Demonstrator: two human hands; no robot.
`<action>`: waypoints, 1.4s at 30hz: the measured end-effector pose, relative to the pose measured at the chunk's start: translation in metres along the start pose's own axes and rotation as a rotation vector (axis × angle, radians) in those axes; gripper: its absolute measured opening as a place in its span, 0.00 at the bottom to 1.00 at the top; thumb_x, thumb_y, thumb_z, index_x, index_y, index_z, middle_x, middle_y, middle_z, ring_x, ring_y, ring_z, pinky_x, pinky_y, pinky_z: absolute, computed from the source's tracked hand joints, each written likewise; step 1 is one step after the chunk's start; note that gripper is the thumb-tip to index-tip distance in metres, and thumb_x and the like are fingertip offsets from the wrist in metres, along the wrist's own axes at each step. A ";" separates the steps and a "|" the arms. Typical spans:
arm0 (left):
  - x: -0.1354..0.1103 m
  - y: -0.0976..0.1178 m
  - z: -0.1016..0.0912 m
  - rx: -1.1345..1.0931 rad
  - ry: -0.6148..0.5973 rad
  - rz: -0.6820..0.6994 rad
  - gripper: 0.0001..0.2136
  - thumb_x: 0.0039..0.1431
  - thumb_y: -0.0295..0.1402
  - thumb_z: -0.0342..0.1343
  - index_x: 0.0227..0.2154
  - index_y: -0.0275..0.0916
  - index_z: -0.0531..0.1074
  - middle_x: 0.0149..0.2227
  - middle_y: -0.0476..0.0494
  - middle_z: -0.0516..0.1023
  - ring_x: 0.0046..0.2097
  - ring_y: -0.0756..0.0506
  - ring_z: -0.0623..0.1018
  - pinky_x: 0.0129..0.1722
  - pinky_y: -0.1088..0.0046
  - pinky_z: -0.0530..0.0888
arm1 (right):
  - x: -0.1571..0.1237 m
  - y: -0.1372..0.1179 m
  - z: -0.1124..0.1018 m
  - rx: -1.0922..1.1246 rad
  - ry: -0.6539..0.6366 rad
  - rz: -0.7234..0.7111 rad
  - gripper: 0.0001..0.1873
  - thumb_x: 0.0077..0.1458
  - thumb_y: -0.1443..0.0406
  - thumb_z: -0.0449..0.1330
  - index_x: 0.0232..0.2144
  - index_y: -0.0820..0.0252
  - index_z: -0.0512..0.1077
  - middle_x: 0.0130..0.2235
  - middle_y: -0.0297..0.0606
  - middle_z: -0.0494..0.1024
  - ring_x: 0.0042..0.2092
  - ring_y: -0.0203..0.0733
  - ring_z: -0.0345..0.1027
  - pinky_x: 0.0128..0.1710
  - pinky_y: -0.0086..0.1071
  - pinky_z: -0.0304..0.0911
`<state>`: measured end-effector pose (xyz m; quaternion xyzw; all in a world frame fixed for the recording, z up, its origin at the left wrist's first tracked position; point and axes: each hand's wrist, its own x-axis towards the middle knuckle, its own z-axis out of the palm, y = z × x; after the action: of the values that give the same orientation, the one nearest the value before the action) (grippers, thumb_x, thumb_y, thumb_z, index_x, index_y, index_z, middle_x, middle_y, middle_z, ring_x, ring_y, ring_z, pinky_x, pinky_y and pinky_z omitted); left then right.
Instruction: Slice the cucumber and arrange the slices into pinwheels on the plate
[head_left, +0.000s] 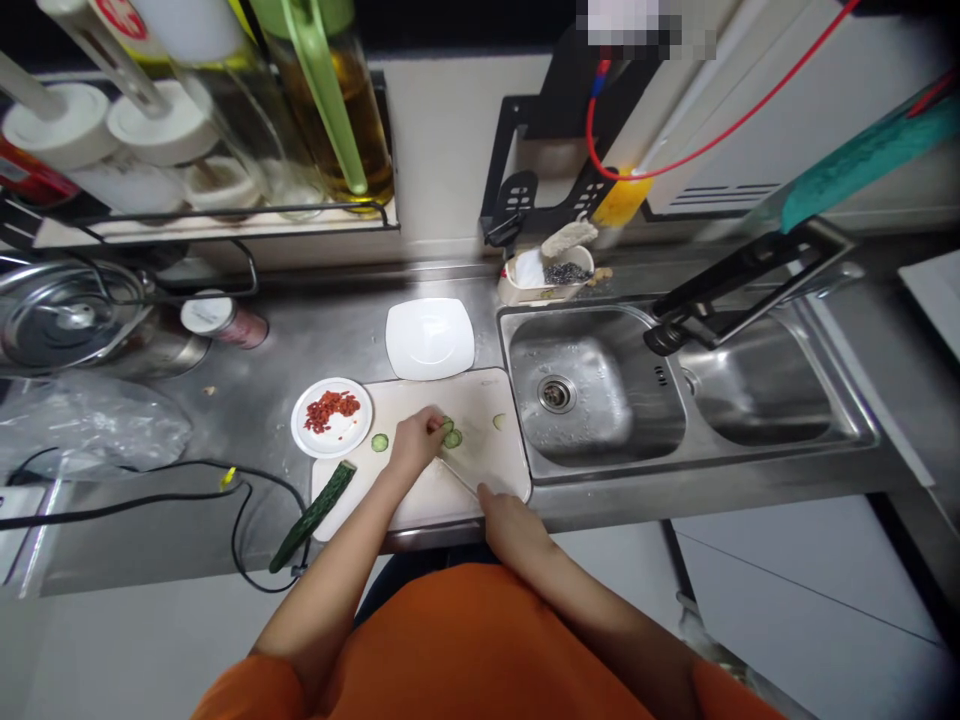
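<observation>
My left hand (415, 440) rests on the pale cutting board (487, 400), fingers curled and pressed on a short piece of cucumber (447, 428). My right hand (504, 512) grips the handle of a knife (463, 468) whose blade lies against the cucumber slices (452, 438). One loose slice (380, 442) lies left of my hand and another slice (499, 421) to the right. A long cucumber half (313, 515) lies at the board's left corner, reaching over the counter edge.
A small plate of chopped red chilli (331, 417) sits left of the board, and a square white plate (430, 338) behind it. A double steel sink (600, 390) with a black faucet (720, 290) lies right. A pot lid, a plastic bag, black cables and a bottle rack occupy the left.
</observation>
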<state>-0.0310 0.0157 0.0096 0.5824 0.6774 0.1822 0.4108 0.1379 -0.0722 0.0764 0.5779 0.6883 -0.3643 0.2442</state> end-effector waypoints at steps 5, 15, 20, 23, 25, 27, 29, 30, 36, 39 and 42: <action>-0.012 -0.031 -0.026 -0.046 0.027 -0.021 0.06 0.50 0.32 0.54 0.30 0.40 0.75 0.25 0.53 0.76 0.28 0.52 0.73 0.30 0.78 0.69 | 0.001 0.002 -0.003 0.020 -0.024 0.012 0.22 0.53 0.77 0.45 0.48 0.61 0.63 0.37 0.46 0.75 0.44 0.48 0.70 0.37 0.32 0.62; -0.022 -0.048 -0.019 0.131 0.036 0.266 0.14 0.53 0.24 0.50 0.41 0.41 0.74 0.43 0.46 0.78 0.45 0.47 0.76 0.48 0.71 0.70 | 0.004 -0.001 -0.009 0.035 -0.035 0.030 0.21 0.52 0.77 0.46 0.48 0.62 0.62 0.38 0.48 0.75 0.43 0.50 0.71 0.36 0.34 0.62; -0.038 -0.059 -0.012 0.227 0.134 0.253 0.12 0.52 0.29 0.55 0.42 0.38 0.72 0.38 0.42 0.76 0.40 0.45 0.74 0.44 0.67 0.71 | 0.005 -0.003 -0.009 0.029 -0.043 0.014 0.20 0.52 0.77 0.45 0.47 0.63 0.61 0.38 0.47 0.75 0.43 0.49 0.71 0.35 0.34 0.62; -0.045 -0.062 -0.007 0.226 0.190 0.218 0.10 0.53 0.30 0.55 0.40 0.38 0.72 0.35 0.43 0.74 0.36 0.46 0.73 0.40 0.69 0.72 | 0.005 -0.006 -0.008 0.023 -0.036 0.014 0.20 0.53 0.77 0.44 0.47 0.62 0.61 0.38 0.47 0.75 0.43 0.48 0.71 0.35 0.33 0.62; -0.046 -0.062 -0.004 0.208 0.220 0.211 0.09 0.53 0.30 0.55 0.39 0.38 0.72 0.34 0.43 0.73 0.36 0.46 0.73 0.40 0.70 0.71 | 0.005 -0.010 -0.008 0.010 -0.020 0.010 0.20 0.53 0.77 0.45 0.48 0.63 0.61 0.38 0.48 0.75 0.44 0.47 0.70 0.36 0.33 0.62; -0.046 -0.061 -0.001 0.190 0.247 0.215 0.09 0.53 0.30 0.55 0.38 0.38 0.72 0.34 0.43 0.73 0.37 0.46 0.73 0.40 0.70 0.71 | 0.005 -0.014 -0.010 -0.006 -0.002 -0.009 0.22 0.53 0.77 0.45 0.50 0.64 0.60 0.39 0.48 0.75 0.44 0.47 0.70 0.37 0.32 0.61; -0.045 -0.060 0.001 0.176 0.278 0.213 0.09 0.53 0.29 0.56 0.38 0.38 0.72 0.35 0.43 0.74 0.38 0.46 0.73 0.41 0.70 0.71 | 0.005 -0.018 -0.012 -0.015 -0.004 -0.029 0.22 0.54 0.77 0.45 0.52 0.65 0.59 0.39 0.49 0.76 0.45 0.47 0.70 0.38 0.32 0.61; -0.045 -0.060 0.002 0.170 0.290 0.210 0.08 0.53 0.29 0.56 0.38 0.38 0.72 0.35 0.43 0.74 0.38 0.46 0.73 0.41 0.70 0.71 | 0.006 -0.020 -0.012 -0.015 -0.007 -0.036 0.23 0.54 0.77 0.45 0.52 0.65 0.59 0.40 0.50 0.76 0.45 0.47 0.70 0.38 0.33 0.61; -0.045 -0.059 0.005 0.167 0.332 0.207 0.08 0.52 0.29 0.56 0.37 0.38 0.72 0.34 0.42 0.74 0.39 0.45 0.73 0.41 0.68 0.71 | 0.011 -0.026 -0.015 -0.024 -0.006 -0.052 0.21 0.54 0.77 0.44 0.50 0.66 0.60 0.39 0.50 0.76 0.44 0.49 0.71 0.38 0.35 0.63; -0.045 -0.059 0.005 0.161 0.336 0.212 0.08 0.52 0.29 0.57 0.37 0.38 0.72 0.34 0.43 0.74 0.39 0.45 0.73 0.41 0.68 0.71 | 0.011 -0.027 -0.015 -0.035 -0.012 -0.037 0.20 0.55 0.77 0.43 0.49 0.65 0.61 0.39 0.50 0.76 0.44 0.49 0.71 0.37 0.35 0.63; -0.044 -0.059 0.006 0.155 0.340 0.210 0.08 0.52 0.28 0.57 0.37 0.38 0.72 0.34 0.43 0.74 0.39 0.45 0.73 0.41 0.68 0.72 | 0.011 -0.029 -0.016 -0.034 -0.021 -0.029 0.20 0.55 0.77 0.43 0.49 0.65 0.61 0.39 0.50 0.76 0.44 0.50 0.71 0.37 0.35 0.63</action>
<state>-0.0649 -0.0422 -0.0211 0.6404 0.6846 0.2670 0.2233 0.1092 -0.0549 0.0847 0.5598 0.6999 -0.3623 0.2558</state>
